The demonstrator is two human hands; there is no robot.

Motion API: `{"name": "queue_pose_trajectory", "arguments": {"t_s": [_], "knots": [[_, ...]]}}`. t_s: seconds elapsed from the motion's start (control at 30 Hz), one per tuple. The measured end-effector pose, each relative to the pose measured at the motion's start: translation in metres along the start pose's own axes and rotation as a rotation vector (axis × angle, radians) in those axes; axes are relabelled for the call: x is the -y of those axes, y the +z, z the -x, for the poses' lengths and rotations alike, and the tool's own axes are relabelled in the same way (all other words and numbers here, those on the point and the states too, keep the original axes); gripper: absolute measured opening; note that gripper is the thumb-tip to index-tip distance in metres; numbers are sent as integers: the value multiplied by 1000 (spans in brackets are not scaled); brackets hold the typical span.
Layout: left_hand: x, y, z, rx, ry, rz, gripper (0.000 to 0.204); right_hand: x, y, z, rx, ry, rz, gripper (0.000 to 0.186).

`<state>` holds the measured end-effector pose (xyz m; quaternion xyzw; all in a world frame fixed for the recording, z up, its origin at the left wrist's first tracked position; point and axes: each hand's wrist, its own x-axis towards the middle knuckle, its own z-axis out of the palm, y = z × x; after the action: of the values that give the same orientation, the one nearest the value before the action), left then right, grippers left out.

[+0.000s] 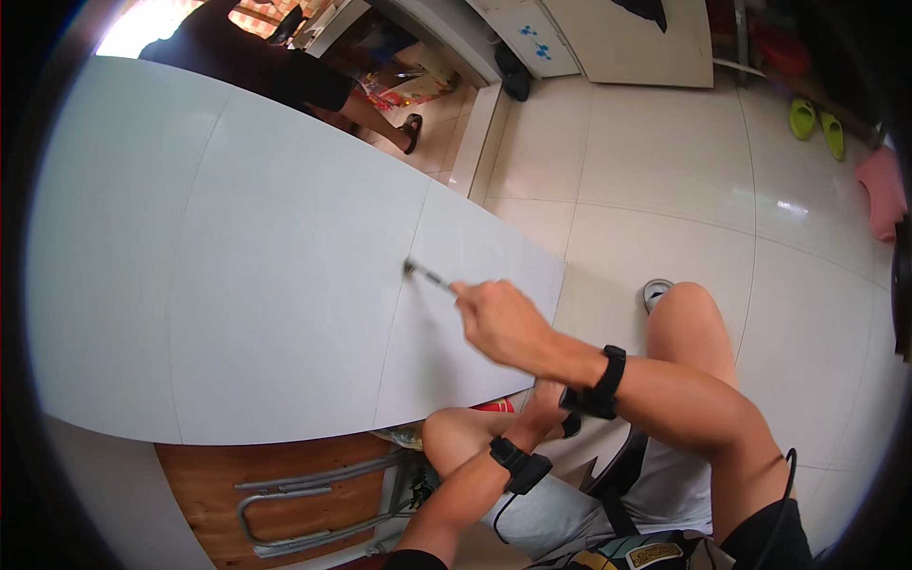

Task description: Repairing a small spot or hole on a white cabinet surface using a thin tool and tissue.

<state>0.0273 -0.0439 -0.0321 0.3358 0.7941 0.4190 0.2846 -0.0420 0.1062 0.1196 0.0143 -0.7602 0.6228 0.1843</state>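
My right hand (503, 318) is closed around the handle of a thin, dark-and-silver tool (432, 276) with a small dark head. The head is at a seam line on the white panel-like surface (285, 266); whether it touches cannot be told. Lower down, my left hand (544, 407) is beyond the near edge of that surface, by my legs. My right forearm and its wristband (598, 385) partly cover it, so its fingers are hidden. Another black wristband (520, 464) is on my left wrist.
A folded wooden table (204, 484) with metal legs leans below the white surface's near edge. Another person (285, 76) is at the far left edge. Green shoes (803, 119) and a pink object (883, 195) are on the tiled floor at right. A pale cabinet (655, 47) stands at the back.
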Motion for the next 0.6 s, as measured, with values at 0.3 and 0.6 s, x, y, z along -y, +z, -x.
{"name": "queue_pose_trajectory", "arguments": {"t_s": [0.3,0.6], "knots": [[-8,3,-3,-113,213,-97,46,-14,4,10,75,87,-14,20],[-16,-8,-11,-34,-25,-134,35,-19,3,3,51,117,20,20]]}}
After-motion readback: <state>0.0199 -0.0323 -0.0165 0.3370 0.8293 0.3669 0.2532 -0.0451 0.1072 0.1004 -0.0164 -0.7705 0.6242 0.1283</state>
